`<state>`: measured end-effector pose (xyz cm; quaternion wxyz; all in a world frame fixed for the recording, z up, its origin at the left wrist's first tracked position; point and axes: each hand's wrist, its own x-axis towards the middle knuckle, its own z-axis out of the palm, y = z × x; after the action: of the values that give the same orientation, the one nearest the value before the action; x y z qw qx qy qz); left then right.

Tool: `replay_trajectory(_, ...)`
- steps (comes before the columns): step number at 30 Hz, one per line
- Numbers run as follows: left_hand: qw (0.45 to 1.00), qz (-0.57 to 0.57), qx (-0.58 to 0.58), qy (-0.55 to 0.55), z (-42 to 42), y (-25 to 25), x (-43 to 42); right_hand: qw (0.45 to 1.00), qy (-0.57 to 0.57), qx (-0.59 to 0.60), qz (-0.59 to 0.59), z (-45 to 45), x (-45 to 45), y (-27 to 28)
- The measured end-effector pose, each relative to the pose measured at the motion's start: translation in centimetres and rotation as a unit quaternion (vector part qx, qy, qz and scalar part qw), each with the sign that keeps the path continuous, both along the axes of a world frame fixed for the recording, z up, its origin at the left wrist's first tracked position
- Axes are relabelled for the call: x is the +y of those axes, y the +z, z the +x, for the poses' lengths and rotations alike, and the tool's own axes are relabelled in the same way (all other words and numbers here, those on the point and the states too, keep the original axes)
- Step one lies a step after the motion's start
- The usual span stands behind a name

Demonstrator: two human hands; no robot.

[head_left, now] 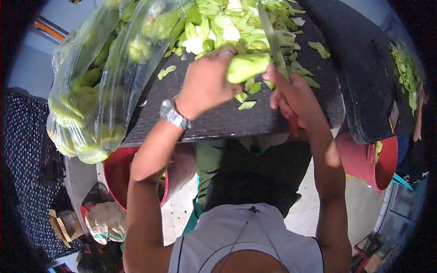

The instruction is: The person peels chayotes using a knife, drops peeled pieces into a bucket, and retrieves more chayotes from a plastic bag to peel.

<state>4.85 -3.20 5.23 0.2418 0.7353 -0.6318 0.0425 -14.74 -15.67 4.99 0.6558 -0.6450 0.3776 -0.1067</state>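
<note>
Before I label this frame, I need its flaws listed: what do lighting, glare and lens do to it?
In the head view, the lens bends the edges and blackens the corners; white glare streaks the clear plastic bag of green vegetables; some pale green cut pieces look washed out; deep shadow hides detail beneath the dark textured tabletop.

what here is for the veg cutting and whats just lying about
In use, it seems:
green vegetable in left hand
knife in right hand
bag of whole vegetables
cut pieces
dark table
red bucket, perhaps for scraps

Lying about, probably:
cardboard
spotted cloth
sack
</note>
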Motion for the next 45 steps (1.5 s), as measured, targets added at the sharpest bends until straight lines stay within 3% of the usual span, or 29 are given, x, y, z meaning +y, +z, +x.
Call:
replay_trajectory(2, 0.996, -0.045, -0.078, 0.029, -2.2, 0.2, 0.9, 0.994, -0.057, -0.082, 0.055, 2.0, 0.4, -0.9)
replay_trajectory(5, 0.991, -0.116, -0.065, 0.017, -4.4, 1.4, 1.8, 0.951, -0.074, -0.210, 0.215, 3.5, -0.9, -1.4)
replay_trajectory(8, 0.986, -0.164, 0.002, 0.023, -4.5, 1.3, 2.2, 0.954, -0.087, -0.191, 0.213, 4.1, 0.0, -1.7)
replay_trajectory(11, 0.926, -0.081, 0.363, 0.057, -3.7, -0.1, 2.7, 0.964, -0.096, -0.192, 0.157, 4.5, 0.0, -2.7)
replay_trajectory(12, 0.877, -0.113, 0.465, 0.029, -3.1, -0.8, 2.5, 0.967, -0.095, -0.195, 0.133, 4.3, 0.2, -3.1)
replay_trajectory(13, 0.763, -0.125, 0.634, -0.006, -3.1, -1.5, 2.4, 0.966, -0.088, -0.200, 0.135, 4.1, 0.3, -3.3)
replay_trajectory(15, 0.466, -0.031, 0.882, -0.057, -2.7, -1.4, 3.3, 0.965, -0.071, -0.211, 0.140, 4.1, 0.7, -3.3)
replay_trajectory(18, 0.357, -0.023, 0.924, -0.134, -2.9, -2.9, 3.0, 0.980, -0.041, -0.183, 0.070, 4.0, 0.5, -2.0)
replay_trajectory(20, 0.383, -0.047, 0.915, -0.118, -3.4, -2.8, 3.1, 0.947, -0.083, -0.227, -0.210, 4.3, 0.7, -2.4)
replay_trajectory(22, 0.420, -0.078, 0.899, -0.099, -3.7, -2.7, 3.6, 0.916, -0.038, -0.171, -0.360, 3.9, 1.7, -1.1)
replay_trajectory(24, 0.468, -0.112, 0.873, -0.083, -3.9, -2.8, 3.8, 0.919, 0.084, -0.026, -0.385, 0.7, 3.4, 1.8)
replay_trajectory(28, 0.387, -0.200, 0.891, -0.129, -5.0, -3.7, 3.7, 0.882, 0.146, -0.053, -0.444, -1.2, 4.5, 1.3)
replay_trajectory(30, 0.286, -0.194, 0.897, -0.275, -4.6, -4.6, 3.6, 0.874, 0.140, -0.060, -0.461, -1.4, 4.7, 1.2)
replay_trajectory(32, 0.346, -0.184, 0.879, -0.274, -4.7, -5.1, 3.8, 0.867, 0.170, -0.040, -0.466, -1.7, 4.6, 1.8)
replay_trajectory(34, 0.553, -0.168, 0.808, -0.118, -5.5, -3.4, 4.3, 0.861, 0.185, -0.032, -0.472, -1.7, 4.5, 2.0)
replay_trajectory(37, 0.416, -0.202, 0.870, -0.172, -5.2, -4.6, 3.4, 0.855, 0.184, -0.027, -0.485, -1.6, 4.6, 2.1)
replay_trajectory(40, 0.349, -0.209, 0.888, -0.214, -5.0, -5.0, 4.2, 0.844, 0.175, -0.009, -0.507, -1.5, 4.2, 2.3)
replay_trajectory(43, 0.335, -0.126, 0.901, -0.247, -3.9, -6.4, 5.6, 0.841, 0.144, 0.005, -0.522, -1.4, 3.4, 1.5)
replay_trajectory(45, 0.315, -0.144, 0.917, -0.198, -4.3, -6.7, 5.7, 0.844, 0.134, -0.008, -0.519, -1.3, 3.0, 1.2)
